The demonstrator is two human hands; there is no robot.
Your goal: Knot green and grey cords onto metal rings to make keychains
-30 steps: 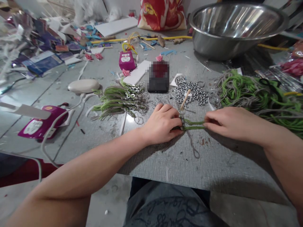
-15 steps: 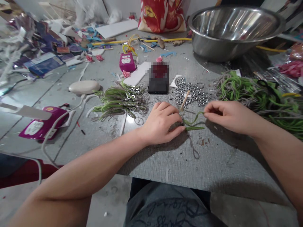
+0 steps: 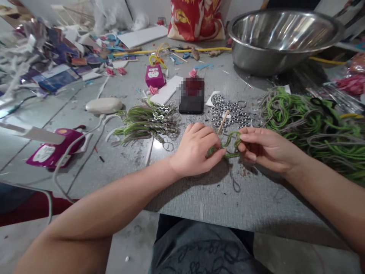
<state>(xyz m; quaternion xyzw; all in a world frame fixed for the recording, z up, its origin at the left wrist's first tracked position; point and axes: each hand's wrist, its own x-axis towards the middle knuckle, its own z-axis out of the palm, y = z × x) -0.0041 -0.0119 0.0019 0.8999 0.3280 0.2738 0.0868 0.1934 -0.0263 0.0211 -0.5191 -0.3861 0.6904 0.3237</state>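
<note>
My left hand rests on the table with its fingers closed around green and grey cord. The fingertips of my right hand pinch the same cord a short way to the right, where it bends into a loop. A thin grey loop of that cord hangs down onto the table below my hands. Just beyond them lie many small silver metal rings with a wooden stick among them. To the left sits a bundle of green and grey cords with metal rings on it.
A large heap of green and grey cord lies at the right. Behind stand a steel bowl and a red bag. A phone, a purple box, a white device with cables and scraps are spread about.
My right hand has shifted slightly left, bringing the cord end back toward my left hand, and the cord now curves into a loop. My left hand stays almost in place.
</note>
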